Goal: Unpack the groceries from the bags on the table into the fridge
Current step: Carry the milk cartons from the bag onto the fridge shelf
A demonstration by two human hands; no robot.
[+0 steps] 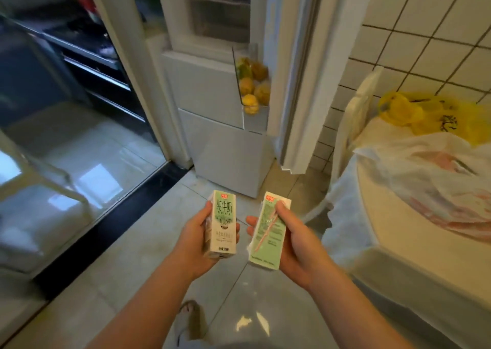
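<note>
My left hand (195, 238) grips a small white and green milk carton (221, 222), front label facing me. My right hand (293, 238) grips a second milk carton (268, 232) with its back side and attached straw showing. Both cartons are held upright over the floor, close side by side. Straight ahead stands the white fridge (212, 88) with its upper door (300, 56) open. A door bin (253, 115) holds several oranges (251, 101). On the right, a table (393, 229) carries a white plastic bag (430, 178) and a yellow bag (430, 115).
A sliding glass door (53, 136) with a black threshold runs along the left. White tiled wall (425, 30) stands behind the table. A chair back (356, 115) leans by the table's far end. My foot in a sandal (190, 319) shows below on the tiled floor.
</note>
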